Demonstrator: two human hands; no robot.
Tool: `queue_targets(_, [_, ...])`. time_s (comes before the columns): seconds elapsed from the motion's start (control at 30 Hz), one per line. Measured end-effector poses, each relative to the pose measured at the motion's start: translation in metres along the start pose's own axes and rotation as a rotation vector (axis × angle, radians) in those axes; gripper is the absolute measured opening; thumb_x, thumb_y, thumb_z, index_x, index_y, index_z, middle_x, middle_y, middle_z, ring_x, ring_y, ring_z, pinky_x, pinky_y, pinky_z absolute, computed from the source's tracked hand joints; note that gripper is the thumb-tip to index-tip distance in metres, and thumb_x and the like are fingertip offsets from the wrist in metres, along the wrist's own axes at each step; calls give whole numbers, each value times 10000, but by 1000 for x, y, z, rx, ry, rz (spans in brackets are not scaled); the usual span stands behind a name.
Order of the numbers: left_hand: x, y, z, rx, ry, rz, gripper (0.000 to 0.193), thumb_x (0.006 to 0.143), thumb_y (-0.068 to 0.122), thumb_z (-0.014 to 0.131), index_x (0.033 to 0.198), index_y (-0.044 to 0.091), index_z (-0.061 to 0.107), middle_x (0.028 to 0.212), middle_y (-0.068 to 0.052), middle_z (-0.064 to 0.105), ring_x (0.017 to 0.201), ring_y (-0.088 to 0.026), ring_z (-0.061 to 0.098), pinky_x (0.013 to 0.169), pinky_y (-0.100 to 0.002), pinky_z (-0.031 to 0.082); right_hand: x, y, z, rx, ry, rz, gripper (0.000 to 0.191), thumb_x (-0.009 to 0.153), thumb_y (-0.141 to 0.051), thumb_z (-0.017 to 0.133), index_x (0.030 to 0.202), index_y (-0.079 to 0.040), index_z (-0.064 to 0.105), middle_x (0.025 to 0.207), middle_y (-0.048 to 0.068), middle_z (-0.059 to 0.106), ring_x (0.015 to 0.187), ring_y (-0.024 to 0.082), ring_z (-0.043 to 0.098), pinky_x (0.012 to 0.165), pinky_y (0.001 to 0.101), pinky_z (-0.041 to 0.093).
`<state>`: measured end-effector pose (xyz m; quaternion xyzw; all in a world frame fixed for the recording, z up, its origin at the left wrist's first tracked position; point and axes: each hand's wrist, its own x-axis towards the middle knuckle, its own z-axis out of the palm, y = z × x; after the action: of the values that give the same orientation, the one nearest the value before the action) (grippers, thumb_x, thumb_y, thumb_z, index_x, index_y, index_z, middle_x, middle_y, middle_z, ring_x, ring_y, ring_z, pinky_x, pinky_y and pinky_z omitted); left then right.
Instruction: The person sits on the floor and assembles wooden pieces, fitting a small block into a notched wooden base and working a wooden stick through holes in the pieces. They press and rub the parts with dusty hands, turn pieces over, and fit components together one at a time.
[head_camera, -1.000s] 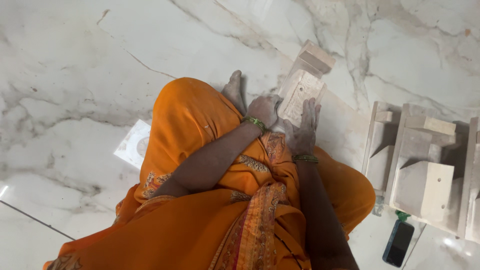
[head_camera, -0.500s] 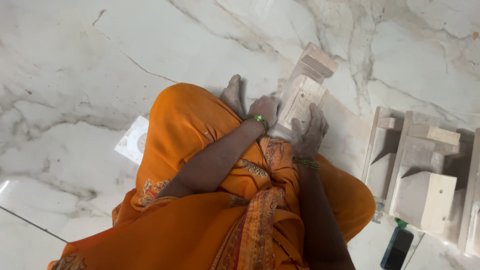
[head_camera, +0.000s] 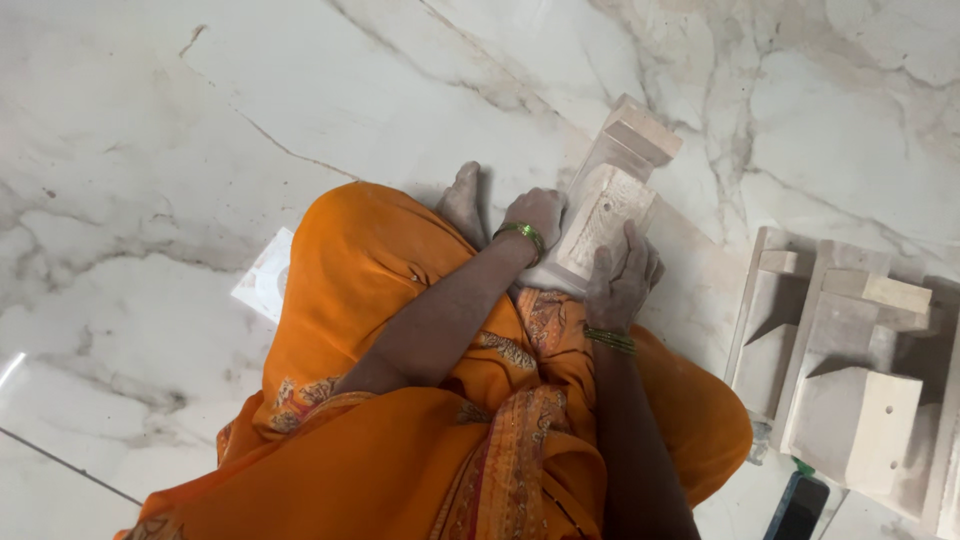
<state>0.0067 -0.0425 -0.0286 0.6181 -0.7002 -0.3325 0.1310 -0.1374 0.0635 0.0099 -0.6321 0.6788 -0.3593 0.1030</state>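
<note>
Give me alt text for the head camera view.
Both hands, left hand and right hand, rest on a pale carved wooden block on a white marble floor; more wooden pieces lie to the right.

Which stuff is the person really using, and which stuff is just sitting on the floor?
In use:
left hand and right hand, both on the carved wooden block.

Just lying about:
stack of plain wooden blocks
white paper beside the orange cloth
dark phone on the marble floor
</note>
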Motion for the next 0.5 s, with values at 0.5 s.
queue_targets(0.5, [19,8,-7,-326,258,150,269,933,115,541,1096,151,753,1095,-112,728,1008,-337,684,921,-434,549,2,-6,0,6,16,26,527,1010,-337,640,1439,-38,576,1345,162,576,1280,352,453,1163,501,355])
